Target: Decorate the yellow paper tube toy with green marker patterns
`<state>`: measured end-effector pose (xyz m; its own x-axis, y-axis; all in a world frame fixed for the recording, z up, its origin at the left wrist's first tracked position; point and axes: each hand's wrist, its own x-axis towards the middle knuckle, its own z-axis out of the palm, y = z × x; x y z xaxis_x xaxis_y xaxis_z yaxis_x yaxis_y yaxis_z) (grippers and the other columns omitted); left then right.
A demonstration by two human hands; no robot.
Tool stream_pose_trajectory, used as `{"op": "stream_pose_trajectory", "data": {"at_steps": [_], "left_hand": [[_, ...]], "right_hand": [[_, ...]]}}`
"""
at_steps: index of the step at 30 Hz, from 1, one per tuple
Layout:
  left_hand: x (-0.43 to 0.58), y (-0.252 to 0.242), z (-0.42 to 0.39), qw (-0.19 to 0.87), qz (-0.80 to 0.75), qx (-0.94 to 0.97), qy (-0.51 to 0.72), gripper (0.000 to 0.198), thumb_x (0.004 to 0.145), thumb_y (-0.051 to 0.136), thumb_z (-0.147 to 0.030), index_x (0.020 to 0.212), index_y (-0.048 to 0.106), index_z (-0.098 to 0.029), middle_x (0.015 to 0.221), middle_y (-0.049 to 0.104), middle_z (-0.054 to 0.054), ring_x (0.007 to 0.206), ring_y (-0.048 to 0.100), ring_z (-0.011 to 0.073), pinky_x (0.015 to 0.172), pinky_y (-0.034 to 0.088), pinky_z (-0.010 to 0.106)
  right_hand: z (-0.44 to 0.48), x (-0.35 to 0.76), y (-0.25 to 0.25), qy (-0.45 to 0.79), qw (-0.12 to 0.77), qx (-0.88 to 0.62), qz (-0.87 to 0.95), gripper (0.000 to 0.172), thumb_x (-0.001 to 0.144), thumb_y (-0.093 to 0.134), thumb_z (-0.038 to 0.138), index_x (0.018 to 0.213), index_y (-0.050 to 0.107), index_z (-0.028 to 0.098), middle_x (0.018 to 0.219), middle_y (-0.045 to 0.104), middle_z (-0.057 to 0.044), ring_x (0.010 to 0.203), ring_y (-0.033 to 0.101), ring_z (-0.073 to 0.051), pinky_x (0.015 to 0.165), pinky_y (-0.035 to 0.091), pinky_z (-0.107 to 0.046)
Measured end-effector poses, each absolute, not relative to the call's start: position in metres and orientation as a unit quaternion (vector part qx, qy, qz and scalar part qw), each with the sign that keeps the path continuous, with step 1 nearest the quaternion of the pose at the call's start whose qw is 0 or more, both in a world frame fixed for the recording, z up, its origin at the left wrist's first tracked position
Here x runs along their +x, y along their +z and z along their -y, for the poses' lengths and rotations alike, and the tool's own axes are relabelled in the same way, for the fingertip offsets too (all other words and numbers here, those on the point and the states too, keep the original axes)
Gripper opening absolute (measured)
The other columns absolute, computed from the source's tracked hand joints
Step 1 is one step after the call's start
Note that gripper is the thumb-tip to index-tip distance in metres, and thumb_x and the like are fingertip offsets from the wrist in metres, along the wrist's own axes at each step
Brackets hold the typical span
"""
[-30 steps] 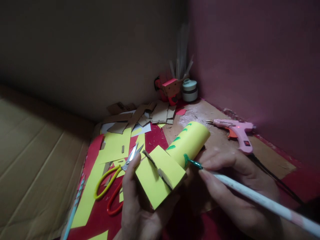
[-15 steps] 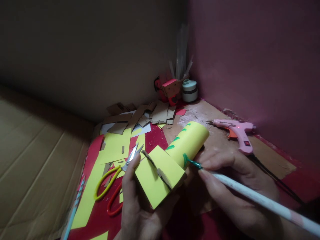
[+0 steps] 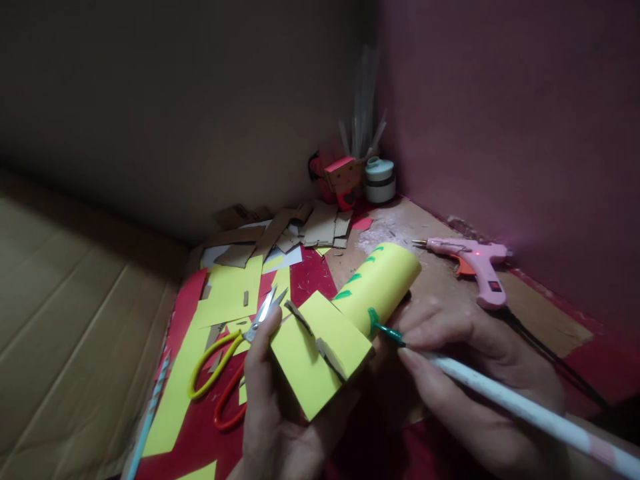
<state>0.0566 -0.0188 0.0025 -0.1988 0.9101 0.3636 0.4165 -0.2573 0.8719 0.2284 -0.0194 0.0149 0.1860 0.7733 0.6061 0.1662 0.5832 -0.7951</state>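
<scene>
— What is different from a moment ago?

— Very little. The right hand (image 3: 470,380) is sitting slightly lower now, and the paintbrush (image 3: 505,395) handle has dipped with it. The yellow roll (image 3: 383,280) has hardly shifted.

— How are the hands holding?

— The left hand (image 3: 280,413) is gripping the yellow block (image 3: 313,350) from below, with the thumb lying up along its left edge. It is keeping the block and its attached roll raised over the red paper (image 3: 310,270). The right hand is pinching the paintbrush near its green tip, thumb against fingers. The bristles are touching the roll's near end, where it meets the block.

— So which step is going on?

— I'd judge a green stroke is being painted, since green marks (image 3: 354,277) are already running along the roll's left side. Any further stroke is calling for a steady tip and a piece held still.

— And around it?

— Just left of the block, scissors (image 3: 220,363) with one yellow and one red handle are lying on yellow paper sheets (image 3: 230,290). To the right, a pink glue gun (image 3: 475,261) is resting with its light glowing red. Further back, cardboard scraps (image 3: 287,233) are lying in a heap. In the corner a small red-topped box (image 3: 344,177) and a white jar (image 3: 379,181) are standing — clear glue sticks (image 3: 361,127) are leaning behind them.
</scene>
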Motion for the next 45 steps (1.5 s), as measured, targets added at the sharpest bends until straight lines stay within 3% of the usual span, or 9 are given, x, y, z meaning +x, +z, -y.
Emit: {"op": "stream_pose_trajectory", "data": {"at_steps": [4,9,17,20,27,36,41,45], "left_hand": [[0.058,0.004,0.019,0.252,-0.556,0.58,0.539,0.088,0.056,0.088,-0.027,0.135,0.048,-0.032,0.107,0.064,0.003,0.083,0.065,0.0217,0.07,0.059,0.031],[0.052,0.002,0.021,0.226,-0.595,0.579,0.51,0.096,0.053,0.09,-0.027,0.137,0.045,-0.032,0.115,0.061,0.006,0.09,0.064,0.0272,0.071,0.059,0.036],[0.051,-0.001,0.019,0.234,-0.554,0.597,0.53,0.092,0.054,0.088,-0.023,0.136,0.046,-0.029,0.113,0.061,0.007,0.091,0.064,0.0275,0.073,0.06,0.037],[0.051,-0.001,0.019,0.227,-0.563,0.592,0.53,0.092,0.054,0.088,-0.024,0.136,0.046,-0.03,0.118,0.058,0.007,0.097,0.062,0.028,0.075,0.06,0.037],[0.059,0.003,0.019,0.255,-0.533,0.59,0.55,0.084,0.059,0.086,-0.024,0.134,0.048,-0.031,0.106,0.065,0.001,0.084,0.068,0.0193,0.077,0.061,0.031],[0.054,0.001,0.02,0.246,-0.545,0.589,0.543,0.09,0.054,0.089,-0.021,0.133,0.049,-0.031,0.113,0.062,0.003,0.095,0.064,0.0223,0.078,0.058,0.029],[0.058,0.003,0.02,0.265,-0.548,0.578,0.543,0.085,0.056,0.087,-0.022,0.132,0.049,-0.032,0.101,0.066,0.0,0.079,0.067,0.0195,0.068,0.06,0.03],[0.058,0.005,0.018,0.244,-0.529,0.599,0.549,0.083,0.059,0.085,-0.019,0.132,0.047,-0.029,0.105,0.065,0.002,0.082,0.067,0.0194,0.07,0.059,0.029]], "right_hand": [[0.019,0.228,0.015,0.229,0.659,-0.386,0.604,0.026,0.077,0.054,0.0,0.083,0.057,0.024,0.068,0.061,0.001,0.056,0.062,-0.013,0.046,0.048,-0.023],[0.019,0.229,0.017,0.223,0.654,-0.388,0.61,0.027,0.076,0.054,-0.002,0.08,0.057,0.024,0.065,0.06,0.002,0.055,0.06,-0.011,0.047,0.047,-0.022],[0.024,0.228,0.001,0.287,0.654,-0.401,0.573,0.027,0.083,0.057,0.002,0.091,0.056,0.027,0.076,0.057,0.0,0.054,0.056,-0.011,0.046,0.045,-0.025],[0.024,0.229,0.0,0.297,0.653,-0.404,0.567,0.028,0.083,0.057,0.003,0.093,0.056,0.029,0.078,0.059,0.0,0.058,0.06,-0.013,0.047,0.046,-0.026],[0.02,0.228,0.015,0.236,0.654,-0.385,0.607,0.026,0.077,0.054,0.0,0.083,0.057,0.025,0.068,0.06,0.001,0.055,0.059,-0.012,0.047,0.048,-0.024],[0.024,0.23,0.002,0.297,0.655,-0.394,0.572,0.031,0.084,0.055,0.0,0.094,0.057,0.029,0.077,0.057,-0.001,0.058,0.06,-0.014,0.046,0.048,-0.027],[0.022,0.229,0.01,0.262,0.661,-0.378,0.593,0.03,0.079,0.054,-0.001,0.088,0.058,0.028,0.07,0.057,-0.001,0.056,0.059,-0.015,0.045,0.047,-0.028],[0.022,0.23,0.01,0.288,0.654,-0.384,0.585,0.03,0.082,0.055,0.001,0.093,0.058,0.029,0.073,0.058,-0.001,0.055,0.059,-0.015,0.045,0.047,-0.029]]}}
